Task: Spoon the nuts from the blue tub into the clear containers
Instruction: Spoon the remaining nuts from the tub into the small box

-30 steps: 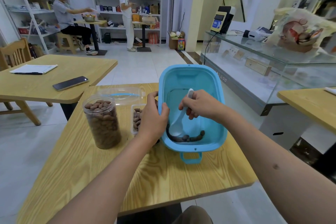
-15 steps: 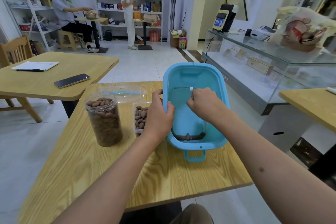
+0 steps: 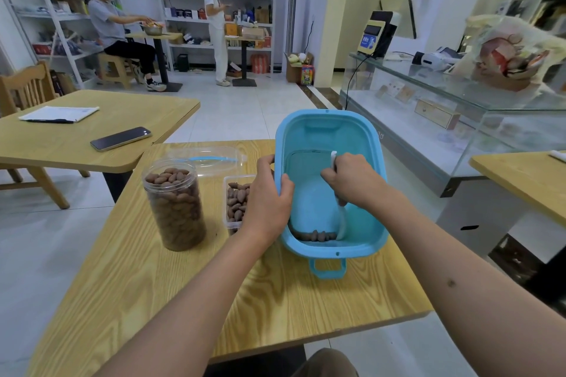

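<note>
The tilted blue plastic tub [image 3: 329, 144] stands at the wooden table's [image 3: 153, 285] right edge — left hand [image 3: 269, 196] grips its rim, right hand [image 3: 352, 177] clasps the white plastic spoon [image 3: 341, 220] among the last brown nuts [image 3: 315, 236].

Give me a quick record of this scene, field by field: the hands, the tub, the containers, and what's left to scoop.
left hand: grips the near-left rim of the blue tub, which is tilted toward the person
right hand: holds the white spoon, bowl down among the nuts
nuts in tub: a few, gathered at the low near edge
round clear jar: full of nuts, lid off
small rectangular container: partly filled, beside the tub
clear lid: on the wooden table behind the jar
</note>
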